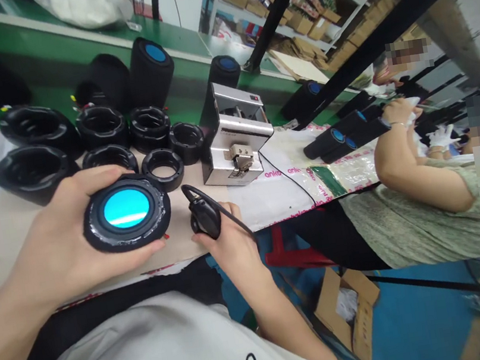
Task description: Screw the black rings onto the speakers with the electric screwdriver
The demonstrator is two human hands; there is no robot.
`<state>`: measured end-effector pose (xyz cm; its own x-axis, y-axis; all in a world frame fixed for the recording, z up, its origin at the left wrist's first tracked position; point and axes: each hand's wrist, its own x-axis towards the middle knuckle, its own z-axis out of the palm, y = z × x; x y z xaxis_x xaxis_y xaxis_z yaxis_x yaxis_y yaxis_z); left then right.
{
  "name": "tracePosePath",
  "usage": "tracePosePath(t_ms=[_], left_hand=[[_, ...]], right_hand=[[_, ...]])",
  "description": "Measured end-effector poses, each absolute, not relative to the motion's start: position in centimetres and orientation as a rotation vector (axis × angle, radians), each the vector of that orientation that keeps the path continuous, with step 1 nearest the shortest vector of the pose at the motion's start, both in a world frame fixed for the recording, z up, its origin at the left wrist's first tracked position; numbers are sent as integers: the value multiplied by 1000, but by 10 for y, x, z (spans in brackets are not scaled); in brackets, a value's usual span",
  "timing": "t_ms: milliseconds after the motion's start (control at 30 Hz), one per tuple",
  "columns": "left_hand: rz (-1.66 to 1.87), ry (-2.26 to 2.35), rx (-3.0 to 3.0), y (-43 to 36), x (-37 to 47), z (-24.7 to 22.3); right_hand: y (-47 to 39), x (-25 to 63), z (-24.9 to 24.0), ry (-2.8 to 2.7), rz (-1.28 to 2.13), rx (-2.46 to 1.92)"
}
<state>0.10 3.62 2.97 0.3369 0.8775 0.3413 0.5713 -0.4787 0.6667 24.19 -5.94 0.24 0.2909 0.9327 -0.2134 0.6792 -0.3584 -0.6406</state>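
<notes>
My left hand (62,239) is wrapped round the side of a black cylindrical speaker (127,210). Its round end faces up at me, with a shiny blue disc in the middle and a glossy, whitish smear on the ring around it. Lower right of it, my right hand (236,244) grips a small black rounded piece (206,216) with a black cord or strap looping from it; its exact kind is unclear. Several black rings (163,170) stand just beyond the speaker, some of them stacked.
A metal bench machine (236,141) stands beyond my right hand, its cable trailing right. Black speakers (151,70) stand upright at the back. At right a co-worker (427,194) sits by more speakers (341,134). An open carton (348,314) is on the blue floor.
</notes>
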Motion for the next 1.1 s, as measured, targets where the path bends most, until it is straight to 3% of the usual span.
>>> tracePosePath(t_ms=[200, 500, 700, 833, 1100], left_hand=[[970, 1326, 2054, 37, 5, 30], [1200, 1008, 2034, 29, 7, 19], [1107, 964, 2057, 35, 4, 24], [1106, 923, 1987, 35, 4, 24], [1078, 958, 1683, 28, 11, 17]], right_hand=[[-60, 263, 9, -1529, 911, -2014], [-61, 258, 1, -1332, 856, -2043], [-49, 267, 59, -1274, 1022, -1656], [-23, 248, 97, -1552, 1092, -1318], [17, 229, 123, -2108, 1069, -1326]])
